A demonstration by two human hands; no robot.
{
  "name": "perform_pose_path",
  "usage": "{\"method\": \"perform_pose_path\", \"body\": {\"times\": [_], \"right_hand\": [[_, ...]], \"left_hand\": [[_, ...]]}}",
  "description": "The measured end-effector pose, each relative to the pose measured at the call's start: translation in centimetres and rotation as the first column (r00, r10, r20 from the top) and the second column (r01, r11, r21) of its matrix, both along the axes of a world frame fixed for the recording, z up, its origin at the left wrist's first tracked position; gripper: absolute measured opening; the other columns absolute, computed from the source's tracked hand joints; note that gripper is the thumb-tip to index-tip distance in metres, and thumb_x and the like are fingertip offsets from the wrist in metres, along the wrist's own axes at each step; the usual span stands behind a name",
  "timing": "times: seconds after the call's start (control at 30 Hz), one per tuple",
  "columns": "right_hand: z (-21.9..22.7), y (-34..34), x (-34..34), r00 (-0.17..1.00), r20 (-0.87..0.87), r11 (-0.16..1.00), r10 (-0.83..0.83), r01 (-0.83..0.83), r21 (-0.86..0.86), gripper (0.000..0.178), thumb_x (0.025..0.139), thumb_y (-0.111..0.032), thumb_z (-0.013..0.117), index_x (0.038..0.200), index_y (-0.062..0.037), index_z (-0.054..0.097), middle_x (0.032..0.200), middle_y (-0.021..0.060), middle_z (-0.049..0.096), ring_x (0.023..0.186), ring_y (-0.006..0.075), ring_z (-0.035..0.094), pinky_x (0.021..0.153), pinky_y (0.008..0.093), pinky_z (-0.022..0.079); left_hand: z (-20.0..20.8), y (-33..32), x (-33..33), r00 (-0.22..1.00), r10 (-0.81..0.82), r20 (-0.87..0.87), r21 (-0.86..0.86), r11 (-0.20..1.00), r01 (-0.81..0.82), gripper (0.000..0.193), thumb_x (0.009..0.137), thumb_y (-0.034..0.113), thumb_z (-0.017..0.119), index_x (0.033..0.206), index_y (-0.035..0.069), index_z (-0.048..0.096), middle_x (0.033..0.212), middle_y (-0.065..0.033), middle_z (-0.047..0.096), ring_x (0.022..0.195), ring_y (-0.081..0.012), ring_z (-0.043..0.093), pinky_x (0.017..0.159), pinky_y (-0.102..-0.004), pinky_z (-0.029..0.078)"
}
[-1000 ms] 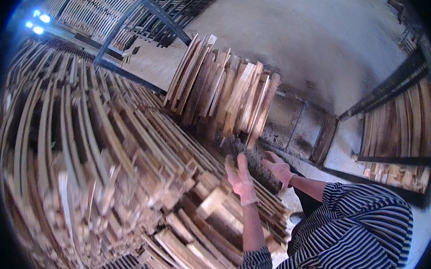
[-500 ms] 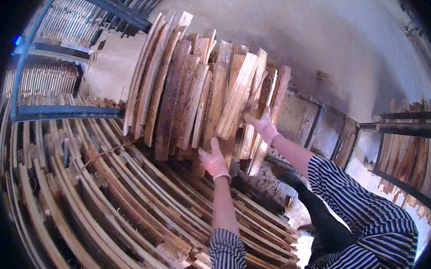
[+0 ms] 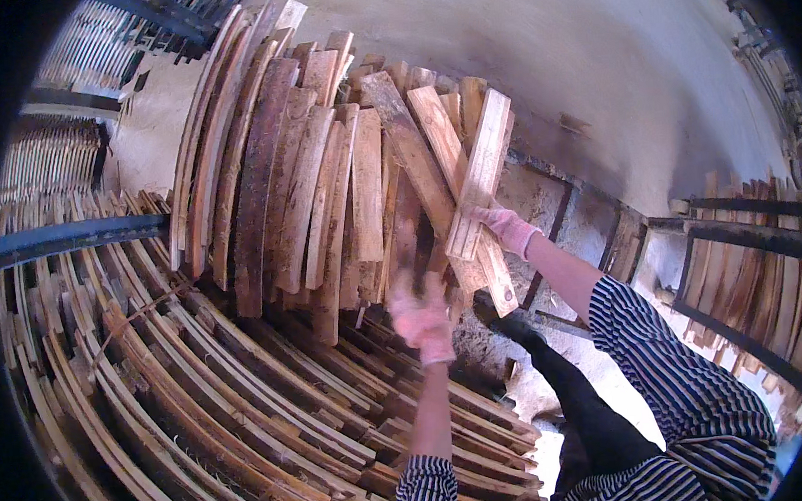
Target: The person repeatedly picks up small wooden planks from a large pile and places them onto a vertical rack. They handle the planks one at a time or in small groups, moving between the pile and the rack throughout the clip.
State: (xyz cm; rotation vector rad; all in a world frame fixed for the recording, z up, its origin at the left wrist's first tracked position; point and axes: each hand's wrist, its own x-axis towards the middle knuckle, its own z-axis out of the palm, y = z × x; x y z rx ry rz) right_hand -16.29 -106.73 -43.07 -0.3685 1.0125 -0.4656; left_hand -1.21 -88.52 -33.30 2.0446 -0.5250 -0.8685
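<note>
My right hand [image 3: 509, 228] wears a pinkish-white glove and is closed on the lower part of a pale wooden plank [image 3: 482, 178], at the right end of a leaning pile of planks. Two more planks lie crosswise behind it: a brownish one [image 3: 411, 150] and a light one [image 3: 437, 126], which tilt the other way. My left hand [image 3: 421, 324], gloved alike, is below the pile, in front of the lower plank ends. It is blurred by motion, with its fingers stretched upward and apart and nothing visible in them.
Upright planks [image 3: 280, 184] lean tightly together in the pile. Below and left, long rows of stacked boards [image 3: 218, 396] fill the foreground. A blue metal beam [image 3: 78, 233] crosses at the left. More planks stand in a dark metal rack [image 3: 756, 273] at the right, beyond the floor [image 3: 625, 366].
My right hand has tilted the pale plank rightward; neighbouring planks now lie crossed. My left hand has come off the planks and moved slightly right and down. The view has shifted.
</note>
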Motion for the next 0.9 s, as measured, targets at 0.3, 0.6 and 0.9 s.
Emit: {"method": "perform_pose_path", "body": {"times": [0.3,0.6,0.9], "right_hand": [[-3.3,1.3,0.7,0.958,-0.286,0.948,-0.026,-0.067,-0.312,0.079,0.08,-0.015,0.086,0.144,-0.0063,0.04,0.122,0.0073,0.064,0.11,0.0202,0.063,0.094,0.0359,0.055],[-4.3,3.3,-1.9,0.989,0.136,0.997,-0.061,0.066,-0.036,0.055,0.089,-0.015,0.076,0.137,-0.0038,0.051,0.124,0.0107,0.065,0.109,0.0216,0.067,0.091,0.0382,0.059],[7.8,14.2,-13.4,0.902,-0.257,0.923,0.348,-0.378,-0.077,0.05,0.099,-0.026,0.062,0.142,-0.0027,0.054,0.139,0.0072,0.059,0.127,0.0172,0.055,0.111,0.0349,0.041]], "left_hand": [[-6.0,-3.3,-0.5,0.831,-0.397,0.389,-0.013,0.9,0.436,0.07,0.1,0.049,0.055,0.148,0.0,0.042,0.147,-0.0262,0.048,0.138,-0.0406,0.044,0.112,-0.0432,0.037],[-7.4,-9.8,2.2,0.733,-0.655,-0.186,0.364,0.647,0.67,0.097,0.088,0.074,0.054,0.15,0.0,0.04,0.13,-0.0211,0.059,0.12,-0.0344,0.056,0.102,-0.0414,0.043],[-1.3,3.3,-9.5,0.913,-0.244,-0.326,0.185,0.931,0.315,0.099,0.083,0.062,0.073,0.15,-0.001,0.037,0.136,-0.0227,0.059,0.12,-0.0335,0.059,0.107,-0.0367,0.042]]}}
